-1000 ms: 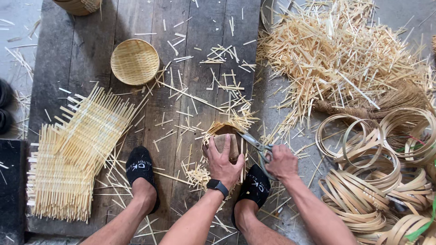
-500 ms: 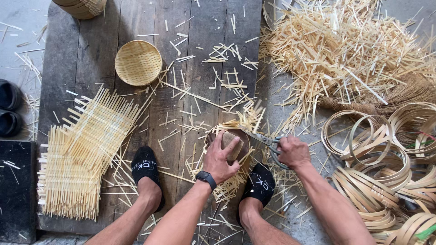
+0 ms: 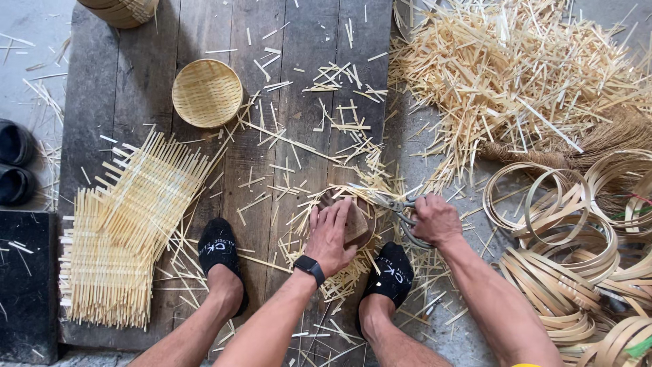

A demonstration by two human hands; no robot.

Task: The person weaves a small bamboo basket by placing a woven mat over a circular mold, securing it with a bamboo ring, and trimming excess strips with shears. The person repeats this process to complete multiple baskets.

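Observation:
My left hand (image 3: 333, 231) presses flat on a round brown mould (image 3: 358, 222) that sits on a woven bamboo piece with loose strip ends (image 3: 319, 204) sticking out all around. My right hand (image 3: 436, 219) grips grey scissors (image 3: 397, 205), whose blades point left at the rim of the piece. A black watch sits on my left wrist. Both feet in black socks (image 3: 219, 248) rest on the dark wooden board (image 3: 305, 41); the right foot (image 3: 390, 272) is just below the woven piece.
A finished small round basket (image 3: 207, 93) lies at upper left. Flat woven mats (image 3: 129, 231) are stacked at left. A heap of cut bamboo strips (image 3: 516, 75) fills the upper right; bamboo hoops (image 3: 570, 238) pile at right. Black shoes (image 3: 15, 163) sit at the far left edge.
The left hand has shifted on top of the mould and the woven piece has turned slightly. The right hand with the scissors has stayed at its right rim.

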